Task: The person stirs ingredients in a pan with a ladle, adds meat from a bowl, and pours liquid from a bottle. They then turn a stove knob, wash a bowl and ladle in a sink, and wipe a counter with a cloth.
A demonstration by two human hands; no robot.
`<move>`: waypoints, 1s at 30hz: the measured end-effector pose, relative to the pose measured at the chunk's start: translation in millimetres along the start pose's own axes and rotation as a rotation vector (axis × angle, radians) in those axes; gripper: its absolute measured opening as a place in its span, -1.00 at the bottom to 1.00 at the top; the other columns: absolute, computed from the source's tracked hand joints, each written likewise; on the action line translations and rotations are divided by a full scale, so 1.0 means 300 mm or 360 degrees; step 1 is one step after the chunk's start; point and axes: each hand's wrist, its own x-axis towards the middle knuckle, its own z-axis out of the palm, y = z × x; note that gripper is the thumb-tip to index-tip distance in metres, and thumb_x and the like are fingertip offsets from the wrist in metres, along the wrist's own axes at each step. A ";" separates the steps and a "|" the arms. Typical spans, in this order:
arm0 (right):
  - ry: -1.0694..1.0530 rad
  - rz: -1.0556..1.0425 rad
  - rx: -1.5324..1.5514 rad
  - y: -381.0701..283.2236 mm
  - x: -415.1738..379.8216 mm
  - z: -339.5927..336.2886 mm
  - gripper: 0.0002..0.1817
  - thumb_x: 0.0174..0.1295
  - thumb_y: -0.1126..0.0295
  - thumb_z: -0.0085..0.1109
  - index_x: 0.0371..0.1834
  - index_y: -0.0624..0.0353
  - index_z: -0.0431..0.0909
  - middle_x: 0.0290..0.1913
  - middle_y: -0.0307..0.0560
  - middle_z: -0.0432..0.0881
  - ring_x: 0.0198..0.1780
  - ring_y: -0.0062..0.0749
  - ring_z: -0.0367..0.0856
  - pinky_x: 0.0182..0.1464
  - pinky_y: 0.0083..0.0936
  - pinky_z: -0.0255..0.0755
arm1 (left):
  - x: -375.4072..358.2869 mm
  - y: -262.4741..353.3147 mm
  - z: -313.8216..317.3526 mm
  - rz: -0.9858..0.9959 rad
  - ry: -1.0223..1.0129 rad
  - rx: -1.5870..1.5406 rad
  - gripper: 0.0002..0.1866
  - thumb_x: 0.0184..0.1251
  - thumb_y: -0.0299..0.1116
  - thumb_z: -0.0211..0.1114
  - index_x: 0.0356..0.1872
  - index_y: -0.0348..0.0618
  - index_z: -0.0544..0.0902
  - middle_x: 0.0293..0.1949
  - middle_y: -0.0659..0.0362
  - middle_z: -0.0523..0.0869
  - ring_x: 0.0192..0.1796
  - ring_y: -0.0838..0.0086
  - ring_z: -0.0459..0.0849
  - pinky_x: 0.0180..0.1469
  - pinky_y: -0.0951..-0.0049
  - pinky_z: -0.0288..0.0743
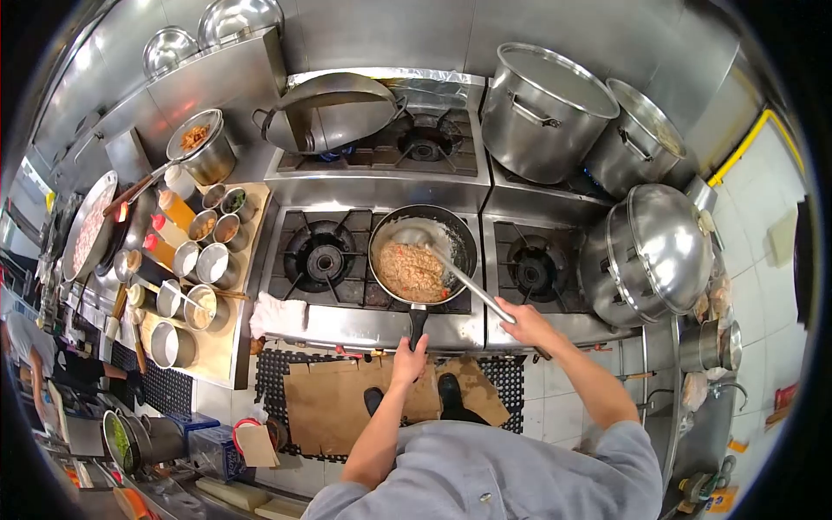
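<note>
A dark frying pan [468,236] sits over the middle front burner, with a lumpy orange-brown rice-like food [409,270] inside it. My left hand [407,361] is closed around the pan's black handle. In my right hand [527,328] is the long metal handle of a ladle [472,284], which slants down to the left. The ladle's round bowl rests in the pan, against the upper side of the food. Small red bits show among the food, and a pale film coats part of the pan's inner wall.
Bare front burners [323,257] flank the pan. Behind are a large wok [334,121] and tall stockpots [546,117]; a domed steel pot [646,256] stands right. A board [208,351] at left carries metal cups and sauce bottles [176,211]. A white cloth [277,315] lies on the stove's front edge.
</note>
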 end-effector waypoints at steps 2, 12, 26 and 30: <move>-0.0108 -0.0041 0.0014 -0.042 -0.089 -0.089 -0.35 0.18 0.40 0.16 0.39 0.07 0.24 -0.30 0.32 0.59 -0.40 -0.06 0.59 -0.26 -0.31 0.46 | 0.001 -0.007 0.001 -0.0027 -0.0008 -0.0029 -0.58 0.32 -0.01 0.24 -0.25 -0.19 0.37 -0.69 0.20 0.46 -0.75 0.49 0.41 -0.74 0.43 0.24; -0.0621 0.0780 0.0227 -0.187 -0.249 -0.205 -0.37 0.21 0.35 0.15 0.39 0.06 0.24 -0.36 0.08 0.67 -0.40 -0.11 0.58 -0.22 -0.32 0.48 | -0.015 0.012 -0.003 -0.0032 -0.0076 -0.0127 -0.59 0.34 -0.02 0.22 -0.30 -0.20 0.37 -0.70 0.22 0.45 -0.77 0.51 0.39 -0.74 0.45 0.23; 0.0071 0.0210 0.0019 -0.013 0.052 -0.027 -0.34 0.15 0.44 0.13 0.39 -0.04 0.26 -0.38 0.31 0.59 -0.42 0.00 0.61 -0.28 -0.22 0.47 | -0.008 0.032 -0.088 0.0065 -0.0047 0.0164 -0.57 0.33 0.02 0.22 -0.28 -0.22 0.44 -0.72 0.22 0.44 -0.79 0.52 0.37 -0.76 0.45 0.21; -0.0072 -0.0024 -0.0297 -0.007 0.048 -0.052 -0.34 0.15 0.42 0.13 0.39 -0.12 0.28 -0.40 0.27 0.60 -0.40 0.10 0.59 -0.27 -0.13 0.46 | 0.015 0.024 -0.087 0.0084 -0.0005 0.0146 -0.56 0.32 0.02 0.23 -0.26 -0.24 0.46 -0.72 0.20 0.44 -0.78 0.50 0.40 -0.75 0.44 0.24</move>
